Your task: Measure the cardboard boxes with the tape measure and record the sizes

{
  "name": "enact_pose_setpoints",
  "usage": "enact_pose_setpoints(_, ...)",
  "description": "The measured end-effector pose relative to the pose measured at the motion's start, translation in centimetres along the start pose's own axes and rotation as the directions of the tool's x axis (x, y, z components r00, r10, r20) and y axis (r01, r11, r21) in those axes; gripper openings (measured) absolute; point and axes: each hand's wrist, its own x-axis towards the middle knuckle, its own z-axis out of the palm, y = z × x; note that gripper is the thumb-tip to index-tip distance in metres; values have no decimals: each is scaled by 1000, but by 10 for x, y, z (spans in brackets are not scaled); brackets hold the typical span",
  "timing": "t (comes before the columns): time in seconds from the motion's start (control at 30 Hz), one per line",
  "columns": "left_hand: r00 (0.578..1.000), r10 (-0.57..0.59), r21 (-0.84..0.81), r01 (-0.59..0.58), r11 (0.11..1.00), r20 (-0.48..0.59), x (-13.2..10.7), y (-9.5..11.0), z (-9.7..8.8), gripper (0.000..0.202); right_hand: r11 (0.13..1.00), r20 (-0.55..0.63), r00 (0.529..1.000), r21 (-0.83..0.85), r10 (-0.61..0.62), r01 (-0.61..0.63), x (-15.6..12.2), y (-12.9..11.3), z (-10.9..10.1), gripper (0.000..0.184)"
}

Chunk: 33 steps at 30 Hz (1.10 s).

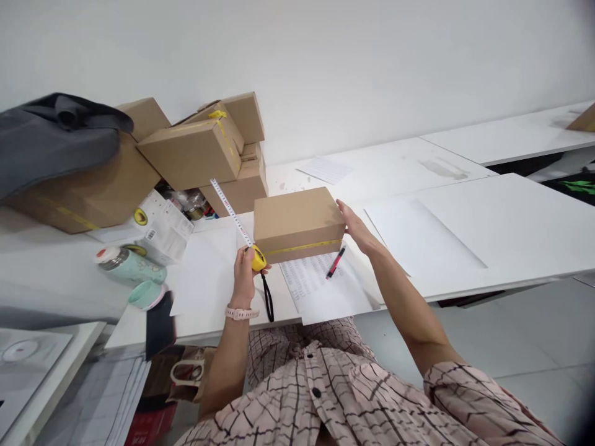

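Your left hand (246,275) is closed around the yellow tape measure (258,257), left of centre frame; its extended blade (231,212) points toward the upper left. Your right hand (356,226) is unclenched, fingers laid against the right end of the cardboard box (297,217) at centre frame. Below the box, a red-and-black pen (335,262) lies on a printed sheet (320,291) over the white counter (446,279). Further boxes (190,155) are stacked at upper left.
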Motion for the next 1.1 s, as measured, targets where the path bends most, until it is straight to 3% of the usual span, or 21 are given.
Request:
enact_pose_setpoints(0.1, 997, 57, -33, -55, 998, 55, 15, 20, 7, 50, 949, -48, 991, -295, -128, 109, 8, -26, 5, 77)
enact_pose_setpoints(0.2, 989, 129, -42, -126, 991, 78, 32, 48, 13, 51, 835, -114, 979, -545, -167, 79, 37, -57, 4, 62)
enact_pose_setpoints(0.27, 985, 154, -11, -154, 988, 82, 38, 62, 20, 51, 753, -114, 981, -656, -157, 44, 60, -71, 6, 60)
enact_pose_setpoints(0.37, 970, 236, 48, -238, 970, 50, 30, 71, 35, 49, 659, -70, 961, -741, -266, 128, 92, -81, 19, 56)
enact_pose_setpoints(0.47, 959, 232, 46, -242, 969, 159, 1, 59, 53, 46, 631, -32, 950, -754, -312, 182, 115, -83, 37, 49)
enact_pose_setpoints(0.57, 926, 41, 44, -62, 997, 375, -34, 29, 68, 45, 636, -47, 957, -757, -285, 152, 125, -81, 50, 48)
enact_pose_setpoints(0.63, 888, -77, 68, 51, 996, 453, -50, 6, 73, 49, 622, -52, 953, -767, -299, 154, 127, -79, 54, 50)
enact_pose_setpoints(0.77, 852, -179, 88, 156, 984, 492, -67, -23, 77, 54, 608, -37, 942, -772, -334, 186, 128, -75, 55, 53)
enact_pose_setpoints(1.1, 842, -229, 101, 206, 973, 489, -76, -34, 80, 50, 677, -126, 939, -723, -320, 134, 129, -79, 57, 50)
